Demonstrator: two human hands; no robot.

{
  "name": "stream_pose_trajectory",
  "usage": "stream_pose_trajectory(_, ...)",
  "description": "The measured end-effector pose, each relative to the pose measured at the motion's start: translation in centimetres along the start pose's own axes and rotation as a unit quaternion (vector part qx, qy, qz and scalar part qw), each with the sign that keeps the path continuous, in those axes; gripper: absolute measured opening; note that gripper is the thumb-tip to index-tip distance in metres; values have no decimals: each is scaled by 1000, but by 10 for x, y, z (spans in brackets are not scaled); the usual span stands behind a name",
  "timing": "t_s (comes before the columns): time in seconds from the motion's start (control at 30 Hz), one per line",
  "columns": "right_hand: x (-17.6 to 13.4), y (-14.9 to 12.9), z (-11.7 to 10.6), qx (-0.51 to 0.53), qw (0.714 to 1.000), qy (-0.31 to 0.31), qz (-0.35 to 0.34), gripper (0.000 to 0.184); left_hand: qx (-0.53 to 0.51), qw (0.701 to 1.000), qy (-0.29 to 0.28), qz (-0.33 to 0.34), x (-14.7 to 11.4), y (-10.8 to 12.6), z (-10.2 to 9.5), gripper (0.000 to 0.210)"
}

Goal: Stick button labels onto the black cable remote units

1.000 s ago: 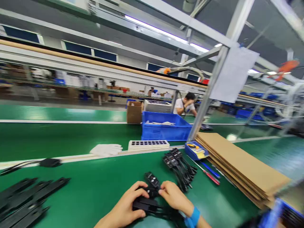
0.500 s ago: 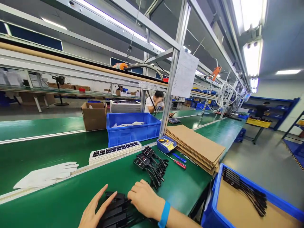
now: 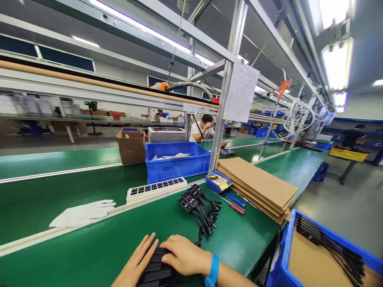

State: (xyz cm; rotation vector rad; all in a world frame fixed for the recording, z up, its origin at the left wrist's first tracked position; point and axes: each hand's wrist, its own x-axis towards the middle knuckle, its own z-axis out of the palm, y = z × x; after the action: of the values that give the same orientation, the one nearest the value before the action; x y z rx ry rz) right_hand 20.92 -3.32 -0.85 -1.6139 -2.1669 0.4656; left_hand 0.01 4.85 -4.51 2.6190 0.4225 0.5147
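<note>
Several blk. units lie btwn. R hand & sm. bin.

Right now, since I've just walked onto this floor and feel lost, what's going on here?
A person's bare left hand and bare right hand are on a group of long black plastic pieces on the green worktop. The right one wears a bright blue wristband. Just beyond lie small black corded boxes and a red-handled screwdriver.
</note>
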Motion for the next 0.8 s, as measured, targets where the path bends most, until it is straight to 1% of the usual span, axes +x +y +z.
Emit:
stream_pose_trajectory(0.03,0,2,-5,-14,1000,11,8,29,-6,1000,-15,-8,0,3,-3,85)
stream_pose_trajectory(0.07,0,5,-11,-41,998,35,35,27,-15,999,-31,-17,0,6,-5,86)
stream_pose_trajectory(0.1,0,10,-19,-75,992,68,77,25,-25,998,-48,-26,0,9,-7,86)
stream_pose_trajectory(0.17,1,24,-35,-154,961,137,184,25,-41,995,-80,-50,1,15,-10,88)
stream_pose_trajectory(0.2,2,32,-42,-179,946,157,221,27,-46,993,-91,-65,1,18,-12,91)
stream_pose_trajectory(0.23,2,40,-47,-197,934,167,248,29,-49,991,-100,-80,1,20,-13,95)
stream_pose_trajectory(0.3,2,55,-51,-208,924,167,275,30,-54,988,-110,-96,2,23,-14,104)
stream_pose_trajectory(0.4,1,69,-46,-211,925,156,276,27,-75,987,-115,-89,3,25,-14,109)
stream_pose_trajectory(0.43,1,72,-43,-211,926,156,273,31,-84,986,-116,-85,3,25,-15,108)
stream_pose_trajectory(0.5,3,74,-38,-225,924,164,263,46,-98,985,-118,-84,4,25,-16,108)
stream_pose_trajectory(0.53,5,74,-35,-243,921,169,253,53,-101,984,-120,-86,5,25,-16,107)
stream_pose_trajectory(0.57,8,73,-34,-264,917,174,241,55,-103,983,-122,-89,5,25,-17,107)
stream_pose_trajectory(0.6,10,72,-32,-286,913,177,230,53,-104,983,-125,-90,5,25,-17,107)
stream_pose_trajectory(0.67,15,70,-31,-314,908,177,212,40,-106,982,-127,-94,5,25,-16,107)
stream_pose_trajectory(0.73,18,67,-29,-311,914,170,197,26,-108,982,-121,-100,5,24,-14,107)
stream_pose_trajectory(0.8,19,60,-24,-299,926,157,169,20,-109,982,-112,-102,4,23,-13,107)
